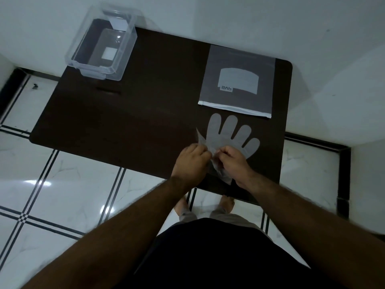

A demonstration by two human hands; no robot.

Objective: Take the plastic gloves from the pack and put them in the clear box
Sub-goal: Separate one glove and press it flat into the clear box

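Note:
A thin translucent plastic glove (pixel 229 134) lies flat on the dark table (pixel 135 122), fingers spread and pointing away from me. My left hand (pixel 190 161) and my right hand (pixel 234 161) both pinch its wrist end near the table's front edge, where the plastic is crumpled. The grey pack (pixel 237 82), with a white zip strip along its near edge, lies flat just beyond the glove at the right. The clear box (pixel 100 46) stands open at the table's far left corner, well away from both hands.
White walls close in behind and to the right of the table. The box overhangs the far left corner. Glossy white floor tiles with dark lines surround the table, and my bare feet (pixel 206 205) stand at its front edge.

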